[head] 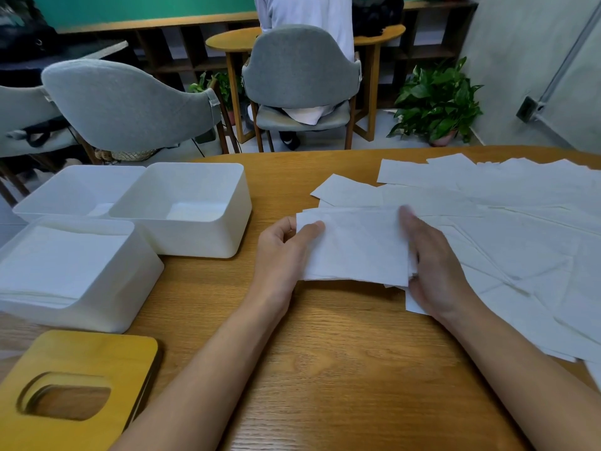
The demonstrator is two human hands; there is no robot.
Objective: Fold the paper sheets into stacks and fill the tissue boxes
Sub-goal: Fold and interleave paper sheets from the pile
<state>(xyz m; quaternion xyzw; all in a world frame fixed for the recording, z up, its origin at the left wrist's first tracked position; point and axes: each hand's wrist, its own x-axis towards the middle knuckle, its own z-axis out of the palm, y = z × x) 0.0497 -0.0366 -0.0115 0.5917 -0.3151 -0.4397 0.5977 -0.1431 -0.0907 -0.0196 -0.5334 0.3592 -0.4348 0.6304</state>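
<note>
While you square the stack, note that it sits to the right of the middle tissue box, apart from it, over bare worktop. Your left hand pinches its left edge, thumb on top and fingers curled beneath. Your right hand lies with straight fingers against the right edge. The thumb looks tucked under the near corner, though that is not certain. The stack's long axis runs left to right between your hands, tilted a little. Layered ends show at the right edge, and I cannot tell which side carries the fold. Risks, as judged: the loose sheets farther right of the box run under your right hand, so a stray one could ride along with the stack. One thin pinch may let the lower plies fan out or slide. The box mouth looks only slightly wider than the stack, so entering skewed would buckle the corners. The filled box, touching the middle box on its near left, leaves little room there.
</note>
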